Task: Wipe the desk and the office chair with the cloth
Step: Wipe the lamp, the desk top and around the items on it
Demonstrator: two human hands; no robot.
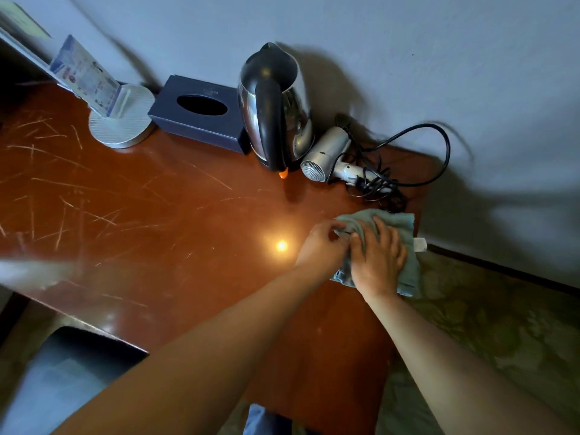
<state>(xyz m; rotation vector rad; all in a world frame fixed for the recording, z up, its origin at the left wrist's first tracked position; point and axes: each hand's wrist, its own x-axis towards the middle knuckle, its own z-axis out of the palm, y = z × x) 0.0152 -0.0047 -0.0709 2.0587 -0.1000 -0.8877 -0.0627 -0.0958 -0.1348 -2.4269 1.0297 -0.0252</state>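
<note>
A grey-green cloth (398, 224) lies bunched at the right end of the scratched reddish-brown desk (157, 215). My right hand (378, 259) lies on top of the cloth with its fingers spread, pressing it down. My left hand (323, 243) sits at the cloth's left edge and pinches a fold of it between thumb and fingers. A white label sticks out of the cloth on the right. No office chair can be made out with certainty.
Along the wall stand a steel kettle (276, 105), a dark tissue box (197, 113), a silver hair dryer (329, 157) with tangled black cord (408, 171), and a round-based card stand (119, 120). The desk's right edge is beside the cloth; patterned carpet (502, 324) lies beyond.
</note>
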